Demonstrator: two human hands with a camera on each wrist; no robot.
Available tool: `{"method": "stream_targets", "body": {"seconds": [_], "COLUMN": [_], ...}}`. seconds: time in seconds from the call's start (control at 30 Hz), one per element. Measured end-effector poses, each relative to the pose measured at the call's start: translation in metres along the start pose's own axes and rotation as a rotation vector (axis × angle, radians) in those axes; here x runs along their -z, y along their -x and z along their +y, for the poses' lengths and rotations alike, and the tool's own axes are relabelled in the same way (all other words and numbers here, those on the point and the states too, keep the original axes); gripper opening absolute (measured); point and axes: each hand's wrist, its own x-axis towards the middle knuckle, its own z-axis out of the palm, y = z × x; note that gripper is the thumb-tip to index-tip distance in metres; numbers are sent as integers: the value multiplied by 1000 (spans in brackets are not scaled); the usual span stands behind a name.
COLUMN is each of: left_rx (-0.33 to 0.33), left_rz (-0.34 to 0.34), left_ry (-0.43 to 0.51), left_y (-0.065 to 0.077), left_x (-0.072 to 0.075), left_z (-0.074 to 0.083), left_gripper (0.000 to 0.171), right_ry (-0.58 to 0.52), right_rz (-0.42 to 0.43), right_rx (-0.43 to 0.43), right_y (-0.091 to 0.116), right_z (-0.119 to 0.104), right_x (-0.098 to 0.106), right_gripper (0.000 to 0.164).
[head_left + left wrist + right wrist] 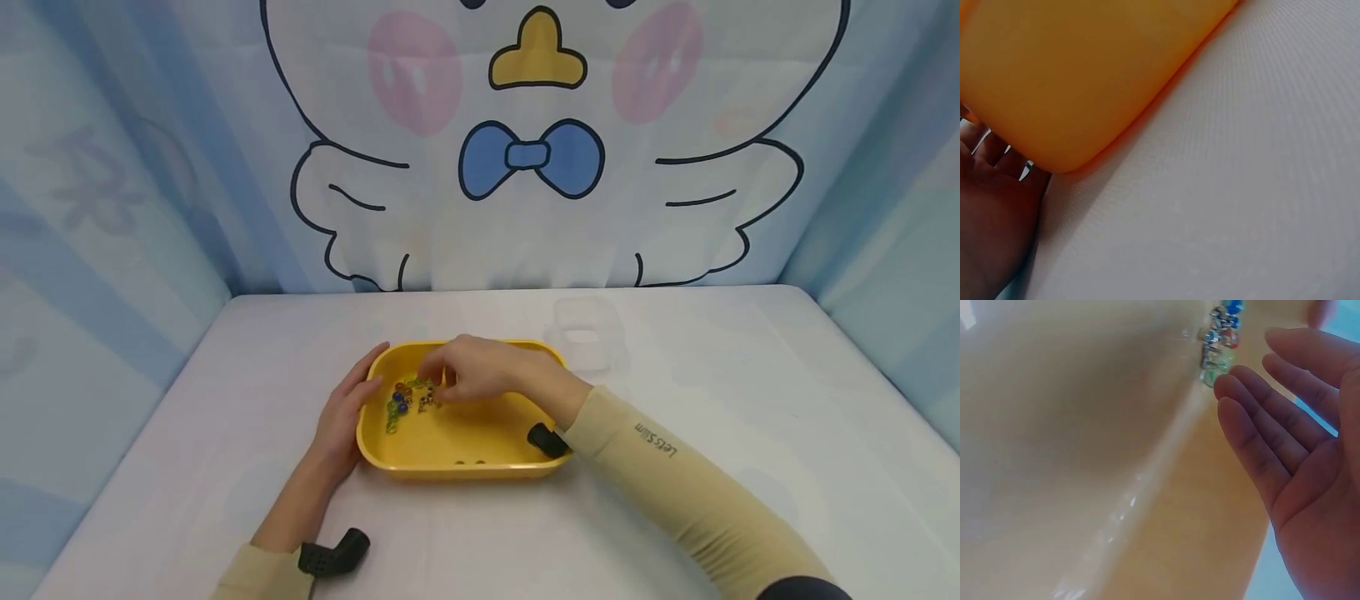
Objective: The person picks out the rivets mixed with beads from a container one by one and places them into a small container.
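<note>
A yellow plastic tray point(480, 429) sits on the white table. My left hand point(345, 421) holds its left end, thumb over the rim and fingers along the outer wall. The left wrist view shows those fingers point(1007, 153) against the tray's side point(1079, 94). Small shiny beads point(401, 396) in green, blue, orange and metallic tones lie together in the tray's left part. My right hand point(476, 367) reaches over the tray, fingers pointing down at these beads. In the right wrist view its fingers point(1260, 431) are loosely bent beside the beads point(1217, 347), with nothing seen in them.
A clear plastic container point(588, 333) stands behind the tray's right corner. Small dark spots point(470, 462) show by the tray's front wall. A printed curtain point(525, 233) closes off the table's back, with more fabric at both sides.
</note>
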Motion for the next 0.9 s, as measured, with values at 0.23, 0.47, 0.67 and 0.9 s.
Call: {"method": "stream_targets", "body": {"seconds": [0.23,0.47,0.67,0.9], "left_rx": [14,18,13,10], "left_rz": [12,17,16,13], "left_ry": [-2,-7,-2,2], "left_y": [2,3,2,0], "left_x": [0,1,0,-4], "left_z": [1,4,2,2], "left_gripper": [51,52,52,52], "right_ry": [48,99,172,194], "right_rz": [-13,-34,-65,-78], "right_rx": [4,5,29,15], "right_y": [-2,-4,-9,-10], "right_z": [2,1,0,0], "right_x": [-6,-9,-13,-16], "right_gripper": [19,11,7,4]}}
